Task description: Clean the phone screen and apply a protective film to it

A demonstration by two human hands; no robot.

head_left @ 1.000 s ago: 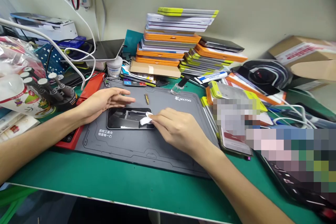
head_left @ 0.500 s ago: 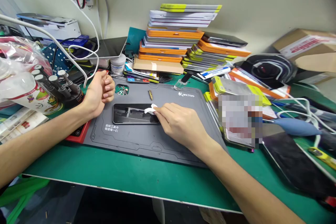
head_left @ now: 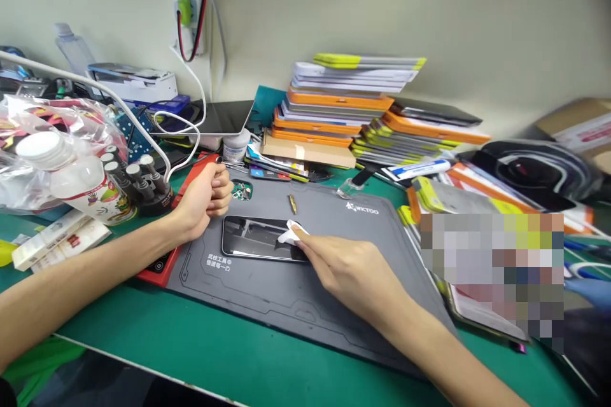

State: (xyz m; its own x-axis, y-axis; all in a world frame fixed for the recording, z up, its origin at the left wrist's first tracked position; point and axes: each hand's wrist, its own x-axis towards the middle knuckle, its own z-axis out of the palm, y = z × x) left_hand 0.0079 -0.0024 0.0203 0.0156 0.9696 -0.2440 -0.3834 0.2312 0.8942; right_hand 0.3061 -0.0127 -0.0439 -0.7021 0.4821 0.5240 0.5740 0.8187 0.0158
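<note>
A black phone frame (head_left: 255,238) lies flat on the grey work mat (head_left: 296,286). My right hand (head_left: 351,270) pinches a small white wipe (head_left: 291,233) and presses it on the frame's right end. My left hand (head_left: 205,197) is curled into a fist at the mat's upper left corner, beside the red heating pad (head_left: 191,178); something thin and metallic shows at its top, too small to name. A small green circuit board (head_left: 242,191) lies on the mat right of the fist. A brass bit (head_left: 293,203) lies further right.
A stand of screwdrivers (head_left: 138,187) and a plastic bottle (head_left: 81,181) sit at left. Stacked orange and grey boxes (head_left: 344,105) line the back wall. White cables (head_left: 157,121) run from a wall socket. Boxes and a blurred patch crowd the right side.
My left hand left the phone frame, moved up and left and curled shut, uncovering the green board. My right hand stayed on the frame's right end with the wipe. The camera tilted upward.
</note>
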